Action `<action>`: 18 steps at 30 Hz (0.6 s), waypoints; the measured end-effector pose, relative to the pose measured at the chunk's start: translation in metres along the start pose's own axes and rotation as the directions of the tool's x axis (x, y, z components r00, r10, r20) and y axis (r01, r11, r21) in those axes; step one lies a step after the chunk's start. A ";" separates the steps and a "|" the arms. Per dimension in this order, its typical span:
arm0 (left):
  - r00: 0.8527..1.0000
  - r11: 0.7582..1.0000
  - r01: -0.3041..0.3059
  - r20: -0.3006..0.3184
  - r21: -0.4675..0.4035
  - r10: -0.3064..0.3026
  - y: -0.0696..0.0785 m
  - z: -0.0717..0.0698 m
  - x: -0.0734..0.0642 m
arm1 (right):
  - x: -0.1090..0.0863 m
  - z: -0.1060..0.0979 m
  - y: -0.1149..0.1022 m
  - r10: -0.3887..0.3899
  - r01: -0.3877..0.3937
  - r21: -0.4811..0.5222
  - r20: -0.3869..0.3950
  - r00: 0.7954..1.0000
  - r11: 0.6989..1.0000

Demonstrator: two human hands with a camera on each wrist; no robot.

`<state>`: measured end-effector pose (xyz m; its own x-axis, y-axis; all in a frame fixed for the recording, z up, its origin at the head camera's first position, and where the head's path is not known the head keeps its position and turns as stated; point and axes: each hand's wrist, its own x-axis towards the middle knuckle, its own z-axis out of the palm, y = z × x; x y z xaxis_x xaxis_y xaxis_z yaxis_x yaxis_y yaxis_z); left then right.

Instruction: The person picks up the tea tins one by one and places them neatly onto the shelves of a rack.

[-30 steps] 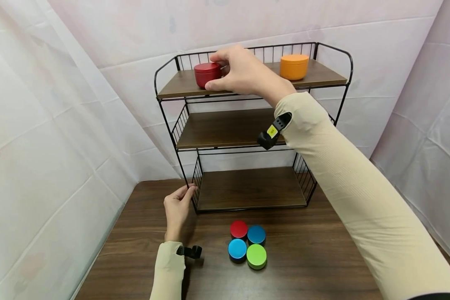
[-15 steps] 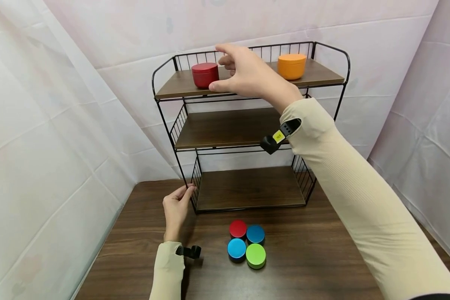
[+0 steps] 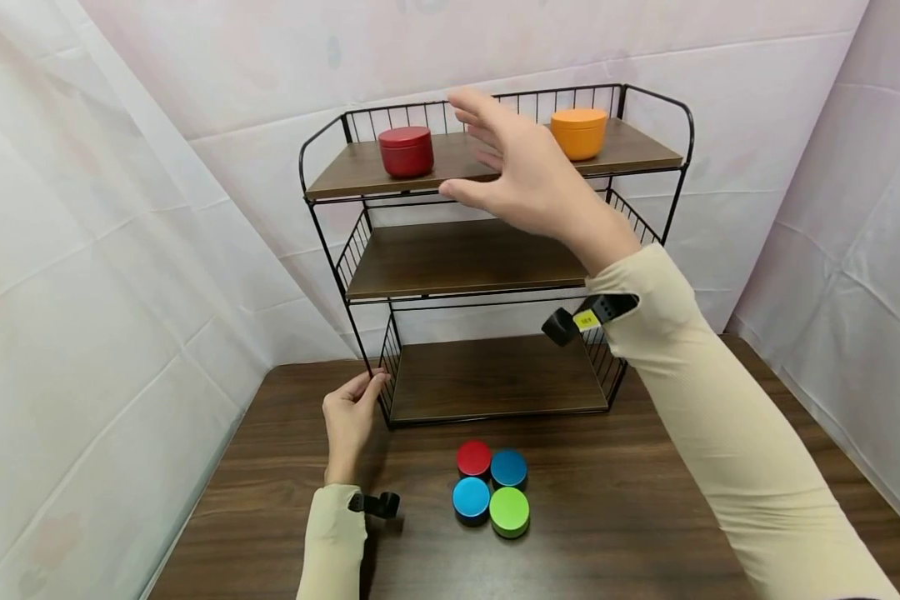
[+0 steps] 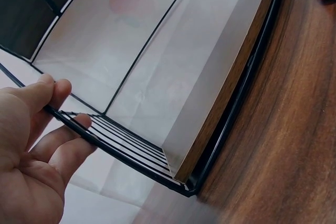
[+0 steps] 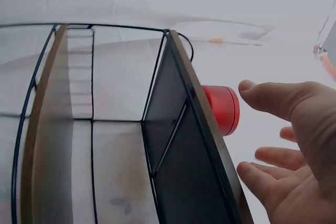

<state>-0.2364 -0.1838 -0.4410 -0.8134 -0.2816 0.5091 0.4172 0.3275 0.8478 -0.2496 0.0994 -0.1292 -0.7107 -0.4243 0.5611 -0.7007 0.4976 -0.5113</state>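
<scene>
A dark red round tin point(image 3: 407, 153) stands on the left part of the top shelf of a black wire rack point(image 3: 487, 293) with wooden boards. My right hand point(image 3: 528, 171) hovers to the right of this tin, thumb and fingers spread, holding nothing. In the right wrist view the red tin point(image 5: 221, 109) sits just beyond the thumb tip. An orange tin point(image 3: 578, 134) stands behind my right hand on the same shelf. Low down, my left hand point(image 3: 349, 415) pinches the rack's front left post; the left wrist view shows its fingers curled round the black wire point(image 4: 105, 148).
In front of the rack, on the wooden table point(image 3: 615, 517), several round tins stand clustered: red point(image 3: 473, 458), dark blue point(image 3: 508, 469), light blue point(image 3: 471, 498) and green point(image 3: 509, 511). White cloth point(image 3: 135, 250) hangs behind and on both sides.
My right hand has let go of the dark red tin and drawn back to the right and down, its fingers spreading. The tin stays on the top shelf. My left hand keeps its hold.
</scene>
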 end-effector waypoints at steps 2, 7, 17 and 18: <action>1.000 1.000 -0.002 0.003 0.004 0.002 0.000 0.000 0.000 | -0.011 0.001 0.003 -0.062 0.061 -0.023 -0.044 0.997 0.998; 1.000 1.000 -0.002 0.012 0.027 0.002 0.001 0.000 -0.001 | -0.040 0.006 0.012 -0.200 0.192 -0.078 -0.126 0.972 0.978; 1.000 0.999 0.001 0.000 0.038 -0.001 0.002 -0.001 -0.002 | -0.099 0.024 0.035 -0.355 0.340 -0.106 -0.194 0.915 0.934; 1.000 0.999 0.001 -0.002 0.041 0.000 0.001 0.000 -0.002 | -0.105 0.027 0.037 -0.352 0.338 -0.100 -0.197 0.915 0.936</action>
<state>-0.2336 -0.1830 -0.4410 -0.8128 -0.2834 0.5089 0.4000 0.3637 0.8413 -0.2023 0.1424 -0.2248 -0.3918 -0.4146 0.8213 -0.8898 0.3978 -0.2237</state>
